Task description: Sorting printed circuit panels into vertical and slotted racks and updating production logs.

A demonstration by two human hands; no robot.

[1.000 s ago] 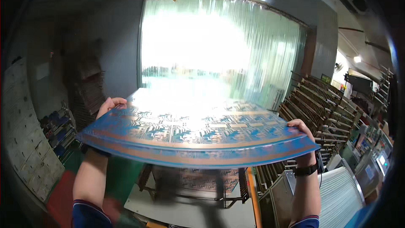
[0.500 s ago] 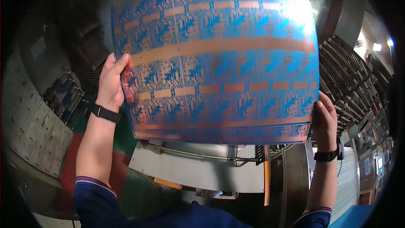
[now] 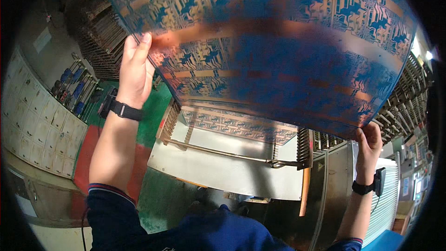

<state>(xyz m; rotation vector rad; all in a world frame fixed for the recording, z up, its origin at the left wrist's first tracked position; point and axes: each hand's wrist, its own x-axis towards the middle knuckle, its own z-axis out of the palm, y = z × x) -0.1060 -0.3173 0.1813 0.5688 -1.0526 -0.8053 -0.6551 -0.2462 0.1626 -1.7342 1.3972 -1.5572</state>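
Observation:
A large circuit board panel (image 3: 269, 37), blue with copper-coloured traces and bands, fills the upper middle of the view and runs past its top edge. My left hand (image 3: 135, 67) grips its left edge, thumb on the near face. Down at the lower right corner, my right hand (image 3: 370, 142) pinches the panel between thumb and fingers. Below the panel stands a slotted metal rack (image 3: 223, 155), toothed at both ends. Another patterned panel (image 3: 232, 122) shows behind its front bar, partly covered by the one I hold.
Under the rack is a white surface (image 3: 218, 176). Tall slotted racks (image 3: 404, 97) stand at the right, beside a metal cabinet (image 3: 323, 176) and a pale stack of sheets (image 3: 388, 186). Lockers (image 3: 42, 125) line the left. The floor (image 3: 151, 125) is green with red areas.
The panel has risen and tilted, its right side now lower, and appears larger. Both hands have shifted to the right, still gripping it. The rack and the panel in it have come into view.

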